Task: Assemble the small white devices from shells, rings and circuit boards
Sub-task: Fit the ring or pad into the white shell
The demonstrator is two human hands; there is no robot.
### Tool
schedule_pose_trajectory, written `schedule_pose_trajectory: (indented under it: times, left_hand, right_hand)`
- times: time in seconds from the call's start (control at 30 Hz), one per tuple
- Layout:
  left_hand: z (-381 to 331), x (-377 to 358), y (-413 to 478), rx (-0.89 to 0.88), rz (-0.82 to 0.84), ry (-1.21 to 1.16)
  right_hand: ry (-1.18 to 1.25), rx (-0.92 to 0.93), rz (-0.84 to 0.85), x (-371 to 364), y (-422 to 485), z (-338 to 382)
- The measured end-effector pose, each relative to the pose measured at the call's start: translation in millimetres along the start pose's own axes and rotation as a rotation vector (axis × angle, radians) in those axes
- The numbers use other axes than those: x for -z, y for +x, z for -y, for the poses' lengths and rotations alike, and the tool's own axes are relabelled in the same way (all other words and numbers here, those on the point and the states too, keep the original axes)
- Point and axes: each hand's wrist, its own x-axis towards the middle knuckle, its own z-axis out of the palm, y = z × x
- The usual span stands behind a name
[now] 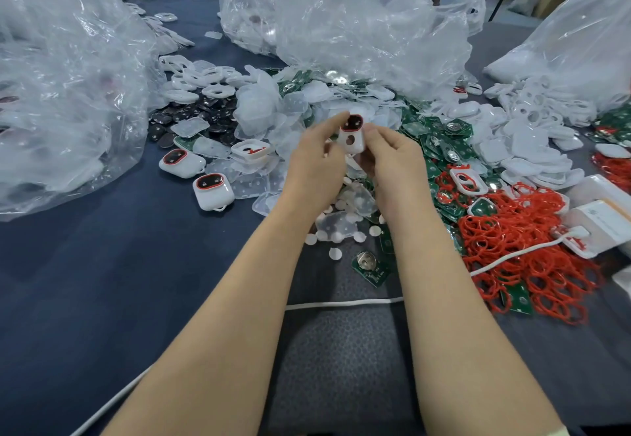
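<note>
Holding a device [351, 135] above the desk [102, 265], you pinch it between both hands: your left hand [317, 159] grips its left side with a fingertip at the red-ringed dark window on top, and your right hand [392, 159] grips its right side. It sits upright, with the round hole in its white face turned toward you. Two finished devices [181, 160] lie on the desk to your left, near a heap of dark discs [191, 118]. Boards [440, 149] lie piled just right of your hands, with red rings [532, 265] nearer you and white shells [532, 149] behind. Clear bags [61, 94] crowd the far side. A white cable [341, 304] crosses beneath your forearms.
</note>
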Motion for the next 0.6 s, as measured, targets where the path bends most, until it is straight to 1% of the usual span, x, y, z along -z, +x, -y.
schedule_pose_trajectory:
  times: [0.1, 0.17, 0.23, 0.33, 0.43, 0.5, 0.53, 0.6]
  left_hand:
    - [1, 3, 1, 0.031, -0.086, -0.062]
    - [2, 4, 0, 0.031, -0.122, -0.061]
    - [1, 5, 0, 0.028, -0.126, -0.063]
    - [-1, 11, 1, 0.073, -0.063, -0.153]
    - [-2, 13, 1, 0.140, 0.053, -0.207]
    - [-3, 12, 1, 0.229, 0.070, -0.351]
    - [-4, 11, 1, 0.288, 0.051, -0.457]
    - [-5, 10, 4, 0.395, -0.036, -0.677]
  right_hand:
    - [0.111, -0.109, 0.061, 0, 0, 2]
    - [0.158, -0.139, 0.101, 0, 1, 2]
    - [0.153, -0.151, 0.162, 2, 1, 4]
    - [0.054, -0.142, 0.241, 11, 2, 7]
    - [0.013, -0.146, 0.178, 17, 3, 8]
    - [0.023, -0.158, 0.164, 16, 2, 7]
    - [0.054, -0.172, 0.161, 15, 2, 7]
    - [0.146, -0.189, 0.164, 15, 2, 6]
